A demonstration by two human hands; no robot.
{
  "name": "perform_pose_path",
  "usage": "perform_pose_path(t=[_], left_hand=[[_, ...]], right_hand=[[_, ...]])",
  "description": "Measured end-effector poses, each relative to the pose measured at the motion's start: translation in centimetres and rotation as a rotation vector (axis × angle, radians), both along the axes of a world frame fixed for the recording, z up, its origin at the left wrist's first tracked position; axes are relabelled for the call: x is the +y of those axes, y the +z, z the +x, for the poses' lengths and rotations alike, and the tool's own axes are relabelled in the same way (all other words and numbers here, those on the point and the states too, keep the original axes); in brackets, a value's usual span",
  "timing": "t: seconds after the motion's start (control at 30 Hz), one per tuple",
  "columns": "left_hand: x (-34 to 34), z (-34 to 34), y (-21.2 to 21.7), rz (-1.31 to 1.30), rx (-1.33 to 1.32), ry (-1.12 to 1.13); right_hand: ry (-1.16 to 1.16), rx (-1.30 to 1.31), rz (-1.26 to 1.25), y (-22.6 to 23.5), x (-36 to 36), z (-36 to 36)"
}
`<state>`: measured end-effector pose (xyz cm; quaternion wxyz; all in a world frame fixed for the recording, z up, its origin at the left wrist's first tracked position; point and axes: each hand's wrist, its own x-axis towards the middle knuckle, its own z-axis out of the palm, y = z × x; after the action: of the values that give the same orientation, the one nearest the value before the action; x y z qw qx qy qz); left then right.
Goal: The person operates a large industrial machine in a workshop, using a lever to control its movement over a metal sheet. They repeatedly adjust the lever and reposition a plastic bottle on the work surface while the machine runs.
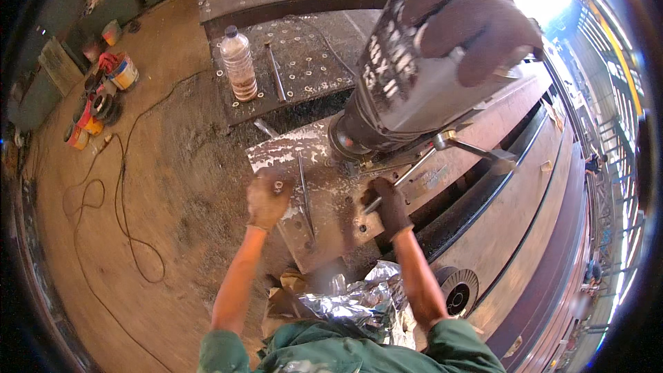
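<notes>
Head view: left hand (268, 198), gloved, closes in fist around small bolt-like piece above near-left edge of steel plate (324, 214), probably to keep it ready. Right hand (389, 204), gloved, wraps shut on feed lever (407, 174) of drill machine (407, 90) standing on plate (another gloved hand (469, 17) rests on its top, likely steadying it). White block markings on dark machine body. Clear plastic bottle (239, 63) with white label stands far left on perforated table (304, 62). Crumpled foil (359, 300) lies near.
</notes>
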<state>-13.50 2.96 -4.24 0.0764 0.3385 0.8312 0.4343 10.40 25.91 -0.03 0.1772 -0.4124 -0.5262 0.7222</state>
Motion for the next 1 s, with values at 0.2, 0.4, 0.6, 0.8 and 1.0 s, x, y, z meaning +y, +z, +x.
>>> perform_pose_path(t=[0.2,0.4,0.6,0.8,1.0], left_hand=[[6.7,5.1,-0.8,-0.452,0.097,-0.447],[12.5,5.9,-4.5,-0.525,0.207,-0.575],[13.8,6.3,-6.2,-0.326,0.167,-0.473],[11.6,7.9,-4.8,-0.234,0.046,-0.379],[14.4,7.8,-5.6,-0.133,0.15,-0.298]], right_hand=[[-0.249,0.68,-0.704,13.4,-10.7,-5.8],[-0.243,0.916,-0.758,12.0,-10.7,-6.0],[-0.196,0.923,-0.762,12.4,-10.6,-6.5],[-0.25,0.862,-0.718,12.9,-10.7,-6.8],[-0.223,0.887,-0.734,12.6,-10.4,-6.6]])
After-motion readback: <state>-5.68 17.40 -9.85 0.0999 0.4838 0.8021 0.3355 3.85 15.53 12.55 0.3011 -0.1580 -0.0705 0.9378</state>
